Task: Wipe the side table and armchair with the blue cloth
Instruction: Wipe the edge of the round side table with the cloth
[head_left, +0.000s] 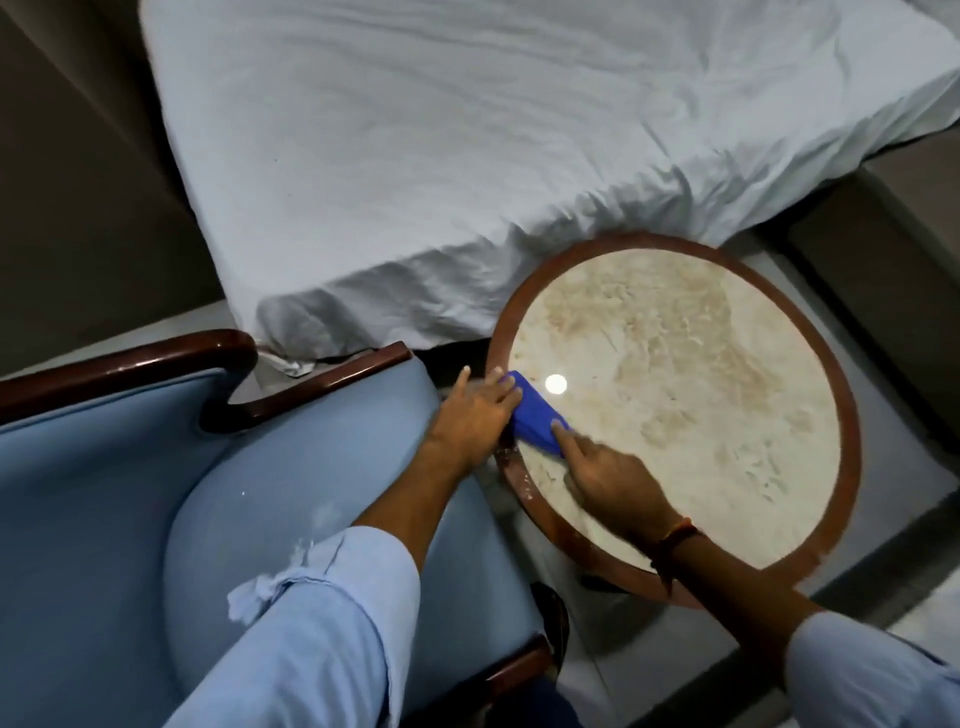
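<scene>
A folded blue cloth (535, 415) lies on the left edge of the round side table (847, 395), which has a pale marble top and a brown wooden rim. My left hand (475, 415) rests on the cloth's left end with fingers spread over it. My right hand (608, 475) presses its fingertips on the cloth's lower right end. The armchair (104, 493), light blue with dark wooden arms, stands just left of the table, under my left forearm.
A bed with a rumpled white sheet (467, 156) fills the far side, its corner touching the table's rim. Pale floor (857, 639) shows to the right of and below the table. A dark shoe (550, 608) sits between chair and table.
</scene>
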